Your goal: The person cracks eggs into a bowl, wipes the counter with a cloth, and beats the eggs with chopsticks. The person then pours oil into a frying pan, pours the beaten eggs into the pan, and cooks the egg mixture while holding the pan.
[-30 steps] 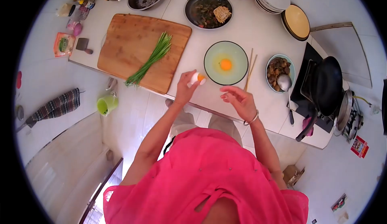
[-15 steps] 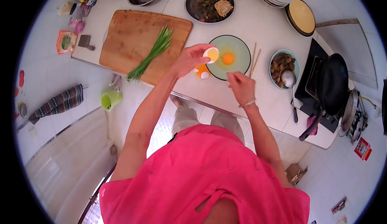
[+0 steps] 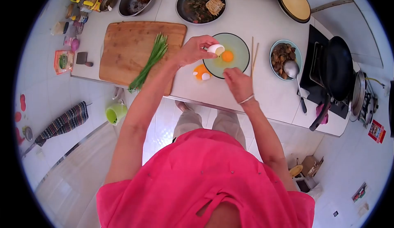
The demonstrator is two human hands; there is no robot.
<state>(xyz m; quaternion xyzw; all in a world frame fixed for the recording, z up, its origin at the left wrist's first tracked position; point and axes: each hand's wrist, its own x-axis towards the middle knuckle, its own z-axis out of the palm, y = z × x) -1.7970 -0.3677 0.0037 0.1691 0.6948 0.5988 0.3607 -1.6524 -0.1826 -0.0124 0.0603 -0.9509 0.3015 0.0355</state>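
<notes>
My left hand (image 3: 194,51) grips half of a white eggshell (image 3: 215,49), tilted over the left part of a pale green glass bowl (image 3: 242,66) with a dark rim. Inside the bowl lies a round orange egg yolk (image 3: 227,56) in clear egg white. Over the bowl's near edge, my right hand (image 3: 239,84) has its thumb and fingers pinched together; whether anything is between them is hidden. White eggshell pieces (image 3: 205,76) rest with a small orange item (image 3: 199,70) on the counter, just left of the bowl.
A wooden cutting board (image 3: 119,55) carries green chives (image 3: 152,58). Chopsticks (image 3: 255,58) lie right of the bowl. Beyond them stand a dish of food (image 3: 280,58) with a ladle (image 3: 292,69) and a black wok (image 3: 338,70). A frying pan (image 3: 201,4) sits behind.
The eggshell half has tipped further toward the bowl; its yellow inside, facing up before, now shows less. My right hand stays pinched near the rim. The whole view has shifted slightly.
</notes>
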